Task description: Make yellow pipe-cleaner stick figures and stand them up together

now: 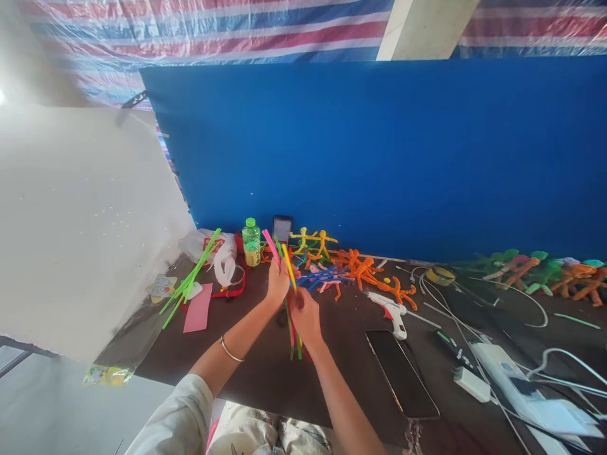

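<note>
Several pipe cleaners in pink (272,245), yellow (288,265), green and red pass through my two hands above the table. My left hand (278,279) is closed around the bundle, a bracelet on that wrist. Just below and to the right, my right hand (306,316) is closed on the bundle too, with the yellow one at its fingertips. Lower ends of green and red stems (294,346) stick out beneath the hands. Blue pipe cleaners (325,276) lie right behind my right hand. Which stems each hand grips is partly hidden by the fingers.
Green pipe cleaners (193,278) and a pink card (198,308) lie left. A green-capped bottle (251,243) stands behind. Orange pipe-cleaner figures (363,268), a glue gun (391,313), a phone (402,374) and a power strip (531,392) with cables lie right. A blue board (355,158) rises behind.
</note>
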Available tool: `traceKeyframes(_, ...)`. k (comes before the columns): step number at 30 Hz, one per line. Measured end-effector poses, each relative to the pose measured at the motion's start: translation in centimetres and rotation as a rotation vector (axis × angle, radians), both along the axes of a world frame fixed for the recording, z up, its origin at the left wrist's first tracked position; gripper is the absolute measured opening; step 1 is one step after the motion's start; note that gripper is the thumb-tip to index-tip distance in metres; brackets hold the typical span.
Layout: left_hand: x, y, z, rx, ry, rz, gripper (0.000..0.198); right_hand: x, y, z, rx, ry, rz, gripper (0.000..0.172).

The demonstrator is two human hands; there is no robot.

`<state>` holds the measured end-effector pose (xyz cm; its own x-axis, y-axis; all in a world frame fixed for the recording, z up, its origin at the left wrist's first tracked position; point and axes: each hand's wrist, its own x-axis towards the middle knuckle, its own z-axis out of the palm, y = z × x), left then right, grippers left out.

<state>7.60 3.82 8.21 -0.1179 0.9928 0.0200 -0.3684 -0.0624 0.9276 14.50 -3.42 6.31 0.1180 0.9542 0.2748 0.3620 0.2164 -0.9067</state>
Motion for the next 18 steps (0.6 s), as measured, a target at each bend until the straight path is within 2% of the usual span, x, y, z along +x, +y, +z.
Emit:
traceKeyframes(3, 0.4, 0.0, -0.3, -0.032, -0.092, -0.037, 0.025, -0.3, 0.0, -0.6, 0.083, -0.107, -0.006, 0.024)
traceKeyframes(8, 0.5, -0.8, 0.4, -0.101, -0.342, -0.131, 0.038, -0.8, 0.1, -1.2, 0.160, -0.276, -0.131, 0.033)
traceKeyframes(10, 0.3, -1.2, 0.6, -0.053, -0.356, -0.140, 0.035, -0.8, -0.1, -1.1, 0.145, -0.344, -0.122, 0.035)
traceKeyframes(12, 0.0, -1.5, 0.6, -0.009, -0.345, -0.081, 0.030, -0.6, -0.5, -0.9, 0.146, -0.437, -0.133, 0.034)
traceKeyframes(13, 0.0, -1.7, 0.5, -0.005, -0.360, -0.045, 0.028, -0.5, -0.7, -0.7, 0.159, -0.486, -0.152, 0.038)
traceKeyframes(15, -0.1, -1.7, 0.3, -0.029, -0.450, -0.012, 0.021, -0.1, -0.9, -0.5, 0.179, -0.549, -0.174, 0.060)
traceKeyframes(16, -0.2, -1.7, 0.2, -0.046, -0.505, -0.023, 0.018, 0.3, -0.8, -0.4, 0.157, -0.541, -0.158, 0.068)
traceKeyframes(18, -0.2, -1.5, 0.1, -0.079, -0.560, -0.086, 0.016, 1.3, -0.3, -0.5, 0.029, -0.428, -0.072, 0.065)
